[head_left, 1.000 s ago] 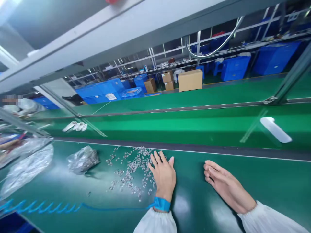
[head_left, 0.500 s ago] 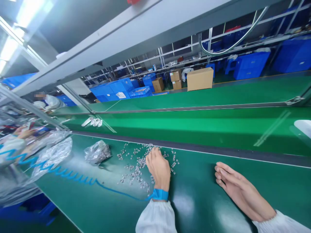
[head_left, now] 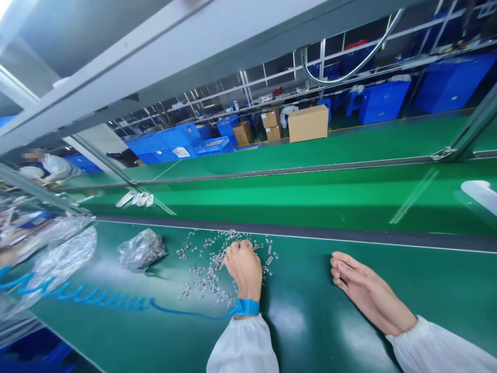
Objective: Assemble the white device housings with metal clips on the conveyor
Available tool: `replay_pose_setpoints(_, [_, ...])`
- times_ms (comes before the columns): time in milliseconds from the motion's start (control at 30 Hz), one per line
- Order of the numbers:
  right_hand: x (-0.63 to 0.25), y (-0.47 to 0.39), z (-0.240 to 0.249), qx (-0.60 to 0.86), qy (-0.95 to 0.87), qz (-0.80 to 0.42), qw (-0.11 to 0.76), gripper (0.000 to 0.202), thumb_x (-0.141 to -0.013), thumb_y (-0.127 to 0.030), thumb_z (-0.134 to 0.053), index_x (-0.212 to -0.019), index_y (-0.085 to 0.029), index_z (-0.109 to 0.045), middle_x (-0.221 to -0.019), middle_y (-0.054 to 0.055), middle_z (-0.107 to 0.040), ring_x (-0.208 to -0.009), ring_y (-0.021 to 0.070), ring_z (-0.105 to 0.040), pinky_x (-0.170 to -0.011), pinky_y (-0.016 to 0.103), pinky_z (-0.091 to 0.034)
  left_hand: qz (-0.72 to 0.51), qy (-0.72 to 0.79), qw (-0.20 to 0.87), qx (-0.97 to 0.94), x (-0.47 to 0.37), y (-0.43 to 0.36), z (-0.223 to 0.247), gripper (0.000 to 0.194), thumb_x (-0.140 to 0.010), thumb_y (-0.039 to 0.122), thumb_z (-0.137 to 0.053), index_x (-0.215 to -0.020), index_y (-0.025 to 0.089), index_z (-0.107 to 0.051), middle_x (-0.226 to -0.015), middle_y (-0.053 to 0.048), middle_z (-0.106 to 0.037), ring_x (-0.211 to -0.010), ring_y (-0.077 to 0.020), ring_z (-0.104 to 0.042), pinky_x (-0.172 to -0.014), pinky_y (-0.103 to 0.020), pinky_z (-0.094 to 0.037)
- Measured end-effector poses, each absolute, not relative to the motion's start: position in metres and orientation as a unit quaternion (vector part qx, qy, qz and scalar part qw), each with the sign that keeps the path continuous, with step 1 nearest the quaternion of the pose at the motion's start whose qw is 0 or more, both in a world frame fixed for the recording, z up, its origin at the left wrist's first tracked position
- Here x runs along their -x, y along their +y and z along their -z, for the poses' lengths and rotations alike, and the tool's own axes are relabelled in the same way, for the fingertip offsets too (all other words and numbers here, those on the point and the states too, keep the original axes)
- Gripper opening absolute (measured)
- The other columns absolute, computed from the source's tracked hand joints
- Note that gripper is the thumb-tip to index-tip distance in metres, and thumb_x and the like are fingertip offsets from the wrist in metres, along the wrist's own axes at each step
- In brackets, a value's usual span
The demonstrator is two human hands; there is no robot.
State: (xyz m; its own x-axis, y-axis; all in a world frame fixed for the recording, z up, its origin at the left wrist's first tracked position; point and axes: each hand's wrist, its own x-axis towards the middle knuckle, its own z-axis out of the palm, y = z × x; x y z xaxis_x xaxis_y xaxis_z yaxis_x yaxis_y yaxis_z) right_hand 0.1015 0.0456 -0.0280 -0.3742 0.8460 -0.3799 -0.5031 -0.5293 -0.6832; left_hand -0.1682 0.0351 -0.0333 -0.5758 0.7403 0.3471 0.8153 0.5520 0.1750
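Observation:
Small clear and metallic parts [head_left: 209, 280] lie scattered on the green table [head_left: 303, 321]. My left hand [head_left: 245, 267], with a blue band at the wrist, rests over the right side of the scatter, its fingers curled down; what they hold, if anything, is hidden under the hand. To the right, away from the parts, my right hand [head_left: 367, 290] lies on its side on the table with the fingers bent together; I cannot make out anything in it. A clear plastic bag [head_left: 143, 250] full of similar parts sits left of the scatter.
A blue coiled cord [head_left: 97, 300] runs from the left to my wristband. Plastic sheeting [head_left: 66, 254] lies at the left edge. White pieces [head_left: 143, 199] are on the green strip behind the table. A metal beam [head_left: 155, 57] crosses above. Another person [head_left: 56, 166] is at far left.
The camera view has shifted, so the table and objects appear further left. My left hand stays over the parts with its fingers slightly more curled. The co-worker's hands at the left have left the view.

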Motion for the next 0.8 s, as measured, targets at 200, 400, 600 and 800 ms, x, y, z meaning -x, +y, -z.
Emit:
replay_pose_setpoints(200, [-0.105,0.047,0.037,0.341,-0.228,-0.810,0.420,0.031,-0.077,-0.029,-0.077,-0.106,-0.023,-0.071,-0.098,0.006,-0.065,-0.084,0.0162,-0.060,-0.076,0.027,-0.055,0.207,-0.857,0.078,0.466,0.169,0.035,0.032,0.026,-0.091,0.015,-0.045,-0.087,0.017,-0.070,-0.081,-0.010,-0.064,-0.079,-0.0249,-0.060,-0.073,-0.036,-0.039])
replay_pose_setpoints(400, [-0.102,0.045,0.031,0.352,-0.242,-0.802,0.417,0.036,-0.077,-0.031,-0.078,-0.112,-0.024,-0.070,-0.113,0.007,-0.069,-0.100,0.0196,-0.064,-0.090,0.032,-0.052,0.302,-0.792,0.053,0.528,0.112,0.035,0.014,0.023,-0.095,0.019,-0.044,-0.098,0.017,-0.066,-0.108,-0.012,-0.066,-0.103,-0.0252,-0.059,-0.091,-0.040,-0.044])
replay_pose_setpoints(600, [-0.097,0.043,0.036,0.304,-0.197,-0.828,0.428,0.043,-0.085,-0.047,-0.065,-0.121,-0.023,-0.065,-0.129,0.010,-0.065,-0.127,0.0255,-0.055,-0.111,0.046,-0.036,0.357,-0.665,-0.081,0.651,0.005,0.031,0.033,0.028,-0.095,0.019,-0.045,-0.119,0.019,-0.060,-0.128,-0.013,-0.060,-0.121,-0.0262,-0.052,-0.101,-0.045,-0.042])
replay_pose_setpoints(800, [-0.096,0.048,0.043,0.263,-0.222,-0.835,0.429,0.028,-0.085,-0.036,-0.067,-0.107,-0.018,-0.070,-0.122,0.009,-0.068,-0.122,0.0256,-0.057,-0.112,0.044,-0.033,0.314,-0.636,-0.099,0.698,0.006,0.031,0.048,0.029,-0.094,0.014,-0.046,-0.116,0.022,-0.062,-0.124,-0.008,-0.064,-0.118,-0.0267,-0.052,-0.101,-0.050,-0.034])
